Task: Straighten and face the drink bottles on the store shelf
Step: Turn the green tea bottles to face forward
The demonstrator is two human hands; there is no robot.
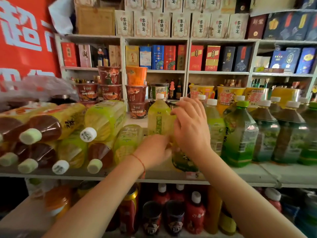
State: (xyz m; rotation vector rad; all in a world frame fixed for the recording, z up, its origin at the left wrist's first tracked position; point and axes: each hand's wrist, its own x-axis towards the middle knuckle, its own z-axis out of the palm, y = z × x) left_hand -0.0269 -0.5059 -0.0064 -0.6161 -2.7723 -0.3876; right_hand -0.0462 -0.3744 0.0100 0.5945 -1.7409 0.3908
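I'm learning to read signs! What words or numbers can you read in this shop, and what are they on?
"黎侯宴": on the cream boxes on the top shelf.
"5": on the price tag on the shelf edge.
Red banner: big white characters, cut off, unreadable.
Yellow-green bottle, by the left hand and right hand: label too blurred.
Noodle cups, lower boxes: too small.

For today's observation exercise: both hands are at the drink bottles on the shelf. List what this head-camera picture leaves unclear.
- Head view: the dark green bottle under the right hand shows only its base; the hand hides its cap and label.
- The left hand fingertips vanish behind the right hand, so their grip is uncertain.
- The pale yellow-green tea bottle has label print too small to read.
- The red price tag on the shelf edge is blurred.
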